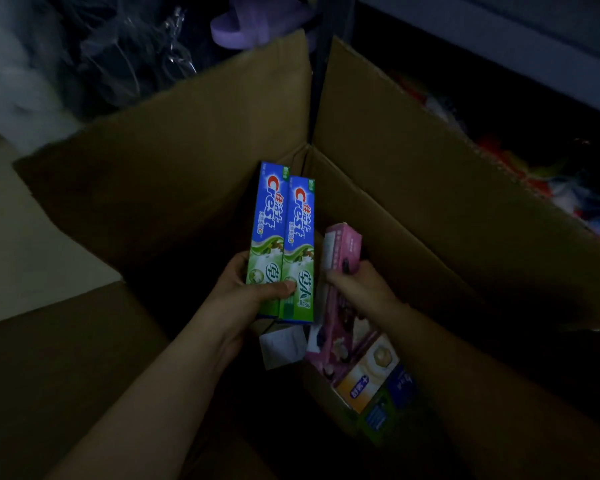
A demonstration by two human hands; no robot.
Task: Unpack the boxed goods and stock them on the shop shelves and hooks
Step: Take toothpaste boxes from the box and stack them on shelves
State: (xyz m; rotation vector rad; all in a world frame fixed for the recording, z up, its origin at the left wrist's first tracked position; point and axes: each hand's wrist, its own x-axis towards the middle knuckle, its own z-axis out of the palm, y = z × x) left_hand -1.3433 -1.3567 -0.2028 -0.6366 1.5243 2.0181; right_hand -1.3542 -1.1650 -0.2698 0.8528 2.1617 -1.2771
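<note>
Carton (413, 216) holds toothpaste boxes (280, 237); left hand (246, 292) grips two.

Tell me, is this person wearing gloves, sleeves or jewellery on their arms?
No. The left hand and right hand are bare, without gloves. Both forearms are uncovered up to the frame edge. No watch, ring or bracelet shows, though the dim light could hide small details.

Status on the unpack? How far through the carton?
Done: the carton is open, flaps up. In hand: the left hand holds two blue-green Crest boxes; the right hand grips a pink box. Left: more boxes remain inside; no shelf stocking is visible.
</note>
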